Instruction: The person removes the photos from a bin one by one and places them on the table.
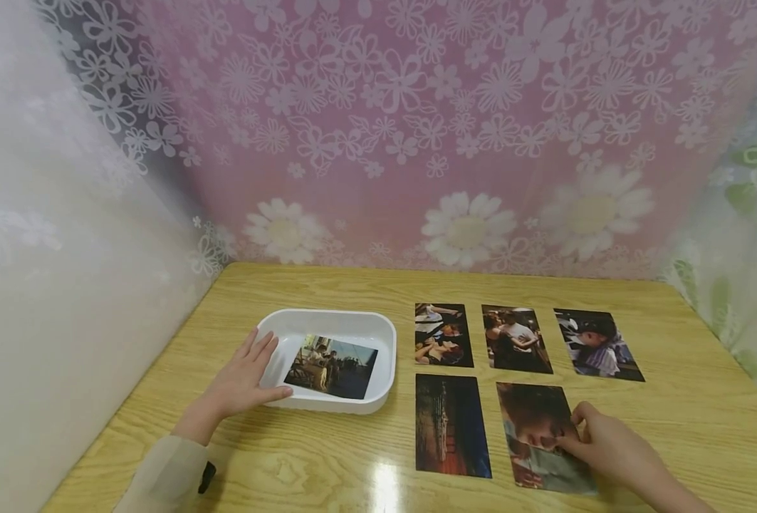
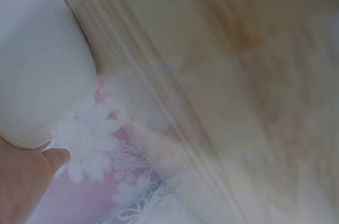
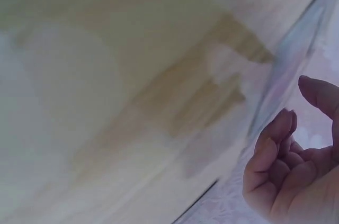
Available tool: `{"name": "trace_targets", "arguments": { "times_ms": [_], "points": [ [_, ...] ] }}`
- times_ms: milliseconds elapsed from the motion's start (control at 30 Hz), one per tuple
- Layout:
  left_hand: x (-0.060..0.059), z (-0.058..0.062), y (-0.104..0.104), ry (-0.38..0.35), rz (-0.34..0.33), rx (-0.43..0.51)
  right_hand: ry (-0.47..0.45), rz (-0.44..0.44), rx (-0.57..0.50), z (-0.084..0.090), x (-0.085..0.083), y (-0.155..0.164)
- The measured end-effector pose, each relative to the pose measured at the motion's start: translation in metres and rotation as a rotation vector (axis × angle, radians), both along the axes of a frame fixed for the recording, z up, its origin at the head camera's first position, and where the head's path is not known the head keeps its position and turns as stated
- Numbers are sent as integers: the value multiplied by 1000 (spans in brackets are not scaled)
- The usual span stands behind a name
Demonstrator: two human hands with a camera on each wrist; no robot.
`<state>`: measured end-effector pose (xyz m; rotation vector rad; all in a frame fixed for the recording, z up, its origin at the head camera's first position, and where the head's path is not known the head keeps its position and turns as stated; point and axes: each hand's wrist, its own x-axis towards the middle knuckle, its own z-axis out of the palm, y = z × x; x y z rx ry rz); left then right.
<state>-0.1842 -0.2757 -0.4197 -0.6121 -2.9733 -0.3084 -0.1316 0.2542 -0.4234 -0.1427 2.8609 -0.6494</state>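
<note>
A white plastic tray (image 1: pixel 327 312) holds one photo print (image 1: pixel 335 367), lying flat and slightly turned on its bottom. My left hand (image 1: pixel 236 381) rests against the tray's near left corner, fingers straight over the left rim and thumb along the front rim. In the left wrist view, part of that hand (image 2: pixel 24 176) shows below the tray's smooth side (image 2: pixel 42 65). On the right, my right hand (image 1: pixel 612 445) is at the right edge of a portrait photo (image 1: pixel 532 417), its thumb tip over the print. The right wrist view shows this hand (image 3: pixel 302 176) with thumb and fingers apart.
Three photos, a leftmost one (image 1: pixel 442 335), a middle one (image 1: pixel 516 338) and a right one (image 1: pixel 599 344), form a back row. A dark photo (image 1: pixel 451 426) lies beside the portrait. Flowered curtains (image 1: pixel 468 142) border the wooden table (image 1: pixel 301 463).
</note>
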Motion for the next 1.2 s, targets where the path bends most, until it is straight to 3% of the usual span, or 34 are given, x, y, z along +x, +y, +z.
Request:
{"name": "trace_targets", "arguments": {
  "times_ms": [367, 567, 800, 1100, 1200],
  "points": [
    [1, -1, -3, -5, 10, -14, 103, 107, -131, 29, -24, -76],
    [2, -2, -3, 2, 5, 12, 201, 225, -147, 42, -42, -131],
    [0, 0, -1, -15, -10, 4, 299, 327, -243, 51, -58, -189],
    [0, 1, -1, -22, -11, 10, 285, 520, -176, 50, -80, -245],
    [0, 2, -2, -18, -12, 8, 240, 554, -73, 41, -90, -259]
  ]
}}
